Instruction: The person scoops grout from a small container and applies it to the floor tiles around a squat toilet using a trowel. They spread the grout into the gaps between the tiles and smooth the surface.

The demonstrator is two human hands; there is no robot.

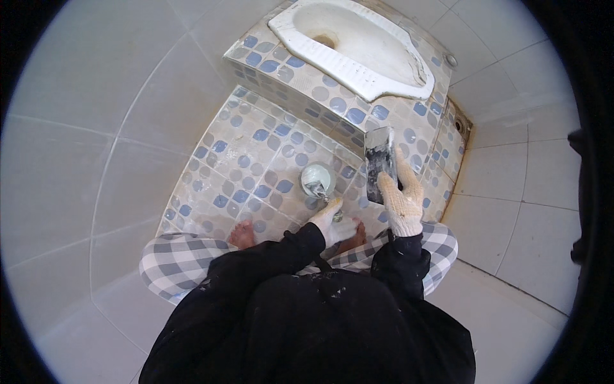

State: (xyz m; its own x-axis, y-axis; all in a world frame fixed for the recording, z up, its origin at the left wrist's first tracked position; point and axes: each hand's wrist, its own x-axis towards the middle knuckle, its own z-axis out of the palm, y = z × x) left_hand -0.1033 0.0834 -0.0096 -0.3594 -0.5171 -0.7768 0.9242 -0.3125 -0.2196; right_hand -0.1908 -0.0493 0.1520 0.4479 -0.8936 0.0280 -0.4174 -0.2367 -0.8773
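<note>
White knitted gloves cover both of my hands. My left hand [329,224] is closed round the handle of a small trowel or scraper, partly hidden by the fingers. Its metal blade [318,189] dips into a small round tub [314,174] on the tiled floor, where pale paste shows inside. To the right, my right hand [404,203] grips a rectangular grout float [380,155], raised above the floor. The float's dark face is smeared with whitish paste, and my thumb presses on its lower part.
Ahead, a white squat toilet [358,54] is set in a raised tiled step [288,73]. A floor drain [460,125] lies in the far right corner. Grey tiled walls [147,64] close in on both sides. My bare feet [242,235] are beside the tub.
</note>
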